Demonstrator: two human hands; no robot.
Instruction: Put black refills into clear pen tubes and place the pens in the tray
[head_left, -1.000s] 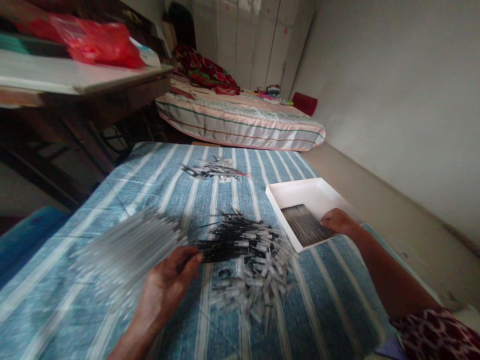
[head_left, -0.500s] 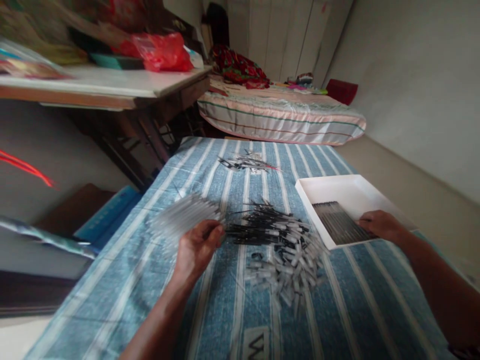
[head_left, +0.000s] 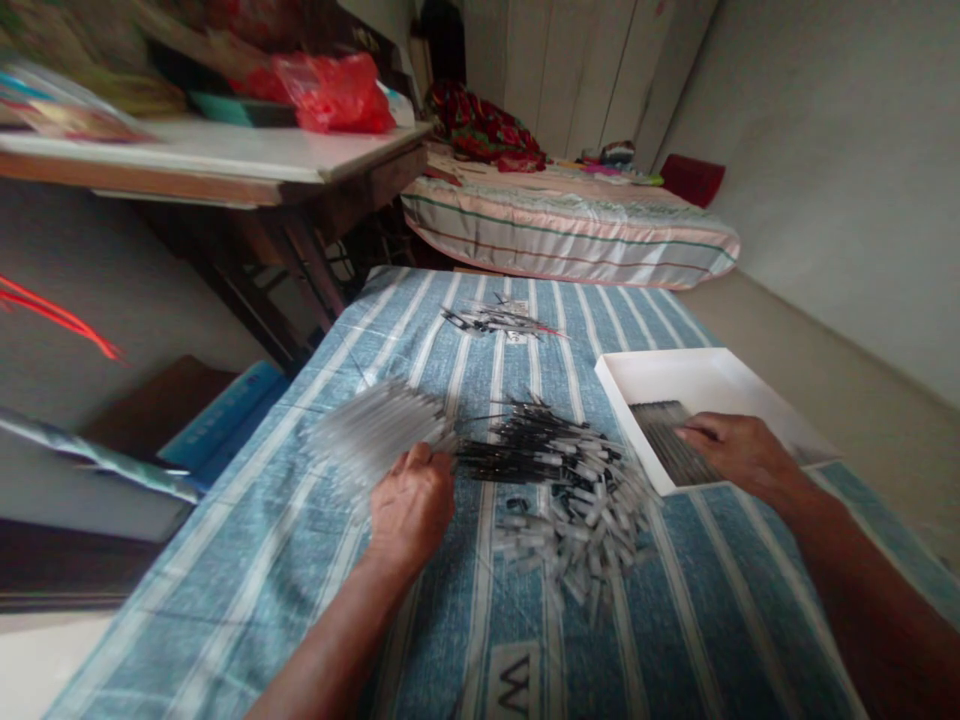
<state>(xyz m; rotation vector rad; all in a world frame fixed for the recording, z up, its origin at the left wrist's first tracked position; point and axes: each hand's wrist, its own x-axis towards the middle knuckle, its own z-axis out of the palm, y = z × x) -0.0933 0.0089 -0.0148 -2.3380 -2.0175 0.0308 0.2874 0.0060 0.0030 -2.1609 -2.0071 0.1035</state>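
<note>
Left hand (head_left: 412, 500): fingers curled at the right edge of the clear plastic tube pile (head_left: 379, 430); grip contents hidden.
Right hand (head_left: 739, 450): thumb and fingers closed together over the dark slender rods (head_left: 667, 435), inside the white open box (head_left: 690, 372), near the striped blue cloth's (head_left: 300, 560) right edge.
Centre of cloth: black thin refills (head_left: 510, 450), touching translucent short caps (head_left: 592, 520).

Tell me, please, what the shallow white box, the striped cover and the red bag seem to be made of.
The shallow white box looks like matte cardboard, going by its thin, straight walls, though plastic is possible. The striped cover seems to be woven cloth, dull and softly wrinkled. The red bag looks like thin, glossy plastic film, crumpled with bright highlights.
</note>
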